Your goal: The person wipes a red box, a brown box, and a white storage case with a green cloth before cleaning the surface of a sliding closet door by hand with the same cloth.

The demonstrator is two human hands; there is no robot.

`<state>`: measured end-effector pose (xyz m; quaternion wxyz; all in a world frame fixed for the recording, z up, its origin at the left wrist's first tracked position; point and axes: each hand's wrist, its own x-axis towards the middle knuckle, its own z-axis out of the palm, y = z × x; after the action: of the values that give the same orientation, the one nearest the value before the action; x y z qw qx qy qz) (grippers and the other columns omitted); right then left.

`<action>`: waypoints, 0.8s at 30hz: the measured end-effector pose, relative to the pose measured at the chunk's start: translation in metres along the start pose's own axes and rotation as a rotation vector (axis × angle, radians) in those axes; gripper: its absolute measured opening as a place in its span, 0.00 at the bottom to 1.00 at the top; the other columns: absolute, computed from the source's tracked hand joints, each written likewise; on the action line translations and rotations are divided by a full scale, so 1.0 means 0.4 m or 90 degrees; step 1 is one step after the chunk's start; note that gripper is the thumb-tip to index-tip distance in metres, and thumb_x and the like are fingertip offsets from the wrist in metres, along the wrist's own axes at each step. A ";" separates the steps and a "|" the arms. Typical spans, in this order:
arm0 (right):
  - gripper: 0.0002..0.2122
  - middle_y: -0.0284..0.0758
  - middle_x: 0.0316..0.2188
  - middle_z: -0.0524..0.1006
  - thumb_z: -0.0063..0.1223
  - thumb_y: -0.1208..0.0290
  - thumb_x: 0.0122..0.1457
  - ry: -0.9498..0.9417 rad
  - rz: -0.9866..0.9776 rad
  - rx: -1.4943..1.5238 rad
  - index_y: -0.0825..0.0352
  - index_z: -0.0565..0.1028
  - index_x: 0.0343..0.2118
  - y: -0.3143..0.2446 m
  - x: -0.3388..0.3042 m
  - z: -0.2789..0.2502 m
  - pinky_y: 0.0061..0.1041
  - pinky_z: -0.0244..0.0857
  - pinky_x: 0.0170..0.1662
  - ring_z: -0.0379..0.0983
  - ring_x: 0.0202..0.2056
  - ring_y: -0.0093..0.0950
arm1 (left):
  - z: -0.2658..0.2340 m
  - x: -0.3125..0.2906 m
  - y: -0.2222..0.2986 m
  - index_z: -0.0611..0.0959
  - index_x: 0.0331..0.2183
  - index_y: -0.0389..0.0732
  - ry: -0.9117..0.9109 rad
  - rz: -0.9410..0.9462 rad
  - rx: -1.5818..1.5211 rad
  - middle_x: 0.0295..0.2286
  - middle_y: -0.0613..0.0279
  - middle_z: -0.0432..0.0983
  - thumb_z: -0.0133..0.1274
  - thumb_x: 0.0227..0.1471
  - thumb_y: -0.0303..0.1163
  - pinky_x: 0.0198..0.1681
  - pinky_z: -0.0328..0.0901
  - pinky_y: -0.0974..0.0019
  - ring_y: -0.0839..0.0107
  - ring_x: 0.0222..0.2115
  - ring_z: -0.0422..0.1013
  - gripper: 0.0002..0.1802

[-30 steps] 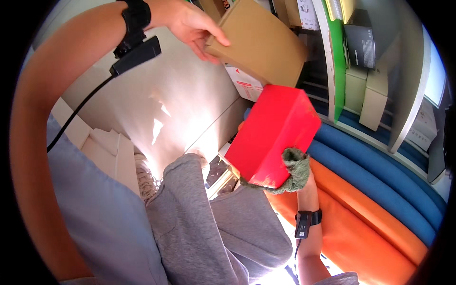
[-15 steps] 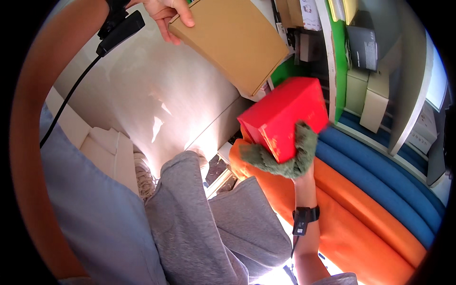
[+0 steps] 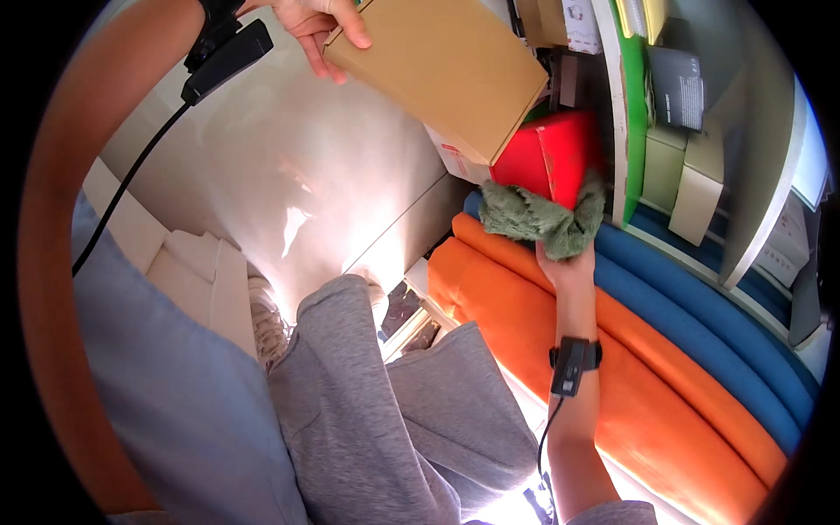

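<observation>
At the top, my left hand grips the near left corner of a flat brown cardboard box, thumb on its upper face. My right hand is wrapped in a fuzzy green cloth and closed round the near end of a red box. The cloth hides most of the fingers. The red box is tilted, partly behind the brown box's right corner, and its far end reaches between the shelf's contents and the green-edged divider. A white box shows below the brown one.
Orange rolled fabric and blue rolled fabric lie under and beside my right forearm. A green-edged shelf divider stands right of the red box, with pale boxes beyond it. Grey fabric spreads below.
My right hand has carried the red box and cloth away from me, up toward the shelf and partly behind the brown box. The left hand and brown box have shifted slightly right.
</observation>
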<state>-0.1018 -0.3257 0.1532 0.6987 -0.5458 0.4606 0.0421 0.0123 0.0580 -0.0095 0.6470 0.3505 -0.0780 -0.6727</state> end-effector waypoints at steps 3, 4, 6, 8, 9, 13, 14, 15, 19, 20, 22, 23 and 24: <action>0.18 0.35 0.48 0.64 0.36 0.57 0.55 -0.129 0.199 0.036 0.60 0.64 0.45 0.021 -0.041 -0.080 0.33 0.57 0.50 0.58 0.50 0.32 | 0.001 -0.013 -0.005 0.65 0.48 0.39 0.033 -0.011 0.014 0.43 0.57 0.67 0.47 0.48 0.27 0.49 0.58 0.57 0.60 0.43 0.65 0.23; 0.19 0.37 0.49 0.62 0.36 0.56 0.55 -0.319 0.371 0.119 0.61 0.63 0.46 0.024 -0.042 -0.105 0.35 0.57 0.50 0.57 0.51 0.34 | 0.000 -0.014 -0.006 0.65 0.48 0.39 0.031 -0.012 0.014 0.43 0.57 0.67 0.47 0.48 0.27 0.49 0.58 0.57 0.60 0.43 0.65 0.23; 0.20 0.38 0.47 0.64 0.37 0.56 0.55 -0.305 0.275 0.033 0.61 0.62 0.48 0.059 -0.100 -0.038 0.34 0.59 0.48 0.60 0.49 0.33 | -0.005 0.003 0.012 0.65 0.48 0.39 -0.002 -0.005 0.034 0.44 0.56 0.67 0.47 0.48 0.27 0.49 0.58 0.58 0.60 0.43 0.65 0.23; 0.22 0.39 0.44 0.66 0.38 0.56 0.55 -0.294 0.188 -0.048 0.62 0.60 0.49 0.078 -0.098 -0.006 0.34 0.61 0.47 0.63 0.46 0.33 | 0.001 0.016 0.023 0.64 0.48 0.38 -0.001 -0.003 0.051 0.44 0.56 0.67 0.47 0.48 0.27 0.49 0.59 0.58 0.60 0.43 0.65 0.23; 0.22 0.39 0.45 0.66 0.37 0.57 0.56 -0.394 0.149 -0.037 0.63 0.59 0.50 0.092 -0.069 0.005 0.34 0.61 0.48 0.62 0.47 0.33 | 0.004 0.007 0.011 0.64 0.48 0.38 0.014 0.001 0.056 0.44 0.55 0.67 0.47 0.48 0.27 0.48 0.59 0.58 0.60 0.43 0.66 0.23; 0.19 0.40 0.48 0.63 0.36 0.60 0.56 -0.374 0.227 0.195 0.64 0.62 0.48 0.097 -0.020 0.033 0.31 0.59 0.49 0.61 0.49 0.34 | 0.012 -0.001 0.005 0.64 0.48 0.37 0.046 -0.011 -0.006 0.44 0.55 0.66 0.47 0.48 0.27 0.48 0.60 0.57 0.59 0.43 0.65 0.24; 0.18 0.42 0.50 0.62 0.36 0.60 0.55 -0.297 0.224 0.288 0.64 0.64 0.46 0.098 -0.030 0.047 0.31 0.60 0.48 0.62 0.48 0.35 | 0.005 -0.003 0.007 0.64 0.48 0.37 0.035 -0.018 0.005 0.44 0.55 0.67 0.48 0.48 0.27 0.47 0.60 0.57 0.59 0.43 0.66 0.23; 0.14 0.38 0.45 0.67 0.37 0.62 0.55 -0.266 0.209 0.249 0.63 0.67 0.41 0.106 -0.043 0.059 0.29 0.62 0.44 0.64 0.46 0.33 | -0.001 -0.005 0.005 0.64 0.47 0.37 0.023 -0.026 0.017 0.43 0.55 0.67 0.48 0.47 0.26 0.47 0.61 0.57 0.59 0.42 0.66 0.23; 0.12 0.35 0.41 0.69 0.36 0.63 0.55 -0.166 0.154 0.154 0.63 0.68 0.38 0.122 -0.051 0.053 0.29 0.63 0.42 0.65 0.43 0.32 | 0.006 -0.001 -0.002 0.65 0.47 0.36 0.015 -0.015 0.000 0.43 0.54 0.67 0.48 0.47 0.26 0.47 0.60 0.56 0.59 0.42 0.66 0.23; 0.12 0.34 0.40 0.70 0.36 0.63 0.55 -0.251 0.173 0.130 0.63 0.68 0.37 0.128 -0.045 0.045 0.29 0.63 0.42 0.66 0.42 0.32 | 0.009 0.001 -0.008 0.65 0.47 0.36 0.002 -0.022 -0.022 0.43 0.54 0.67 0.48 0.47 0.26 0.48 0.60 0.56 0.59 0.42 0.67 0.23; 0.12 0.32 0.38 0.70 0.36 0.62 0.55 -0.334 0.189 0.107 0.63 0.68 0.36 0.131 -0.031 0.018 0.29 0.63 0.42 0.66 0.41 0.32 | 0.022 0.011 -0.013 0.65 0.47 0.36 -0.016 -0.028 -0.042 0.43 0.54 0.67 0.48 0.48 0.27 0.48 0.59 0.55 0.59 0.41 0.67 0.23; 0.13 0.33 0.40 0.70 0.36 0.61 0.55 -0.370 0.193 0.102 0.63 0.68 0.38 0.129 -0.025 0.003 0.30 0.63 0.43 0.67 0.42 0.32 | 0.030 0.019 -0.013 0.64 0.47 0.36 -0.034 -0.049 -0.053 0.43 0.55 0.67 0.48 0.48 0.26 0.48 0.59 0.54 0.59 0.42 0.66 0.23; 0.15 0.34 0.41 0.69 0.35 0.59 0.56 -0.406 0.196 0.098 0.63 0.67 0.39 0.124 -0.020 -0.011 0.32 0.62 0.44 0.67 0.42 0.33 | 0.038 0.027 -0.012 0.64 0.47 0.36 -0.053 -0.070 -0.064 0.43 0.56 0.68 0.47 0.48 0.26 0.48 0.58 0.53 0.59 0.42 0.66 0.23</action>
<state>-0.1367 -0.3059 0.1230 0.8319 -0.3751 0.2978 0.2804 0.0004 0.0434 -0.0050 0.6221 0.2932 -0.0514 -0.7241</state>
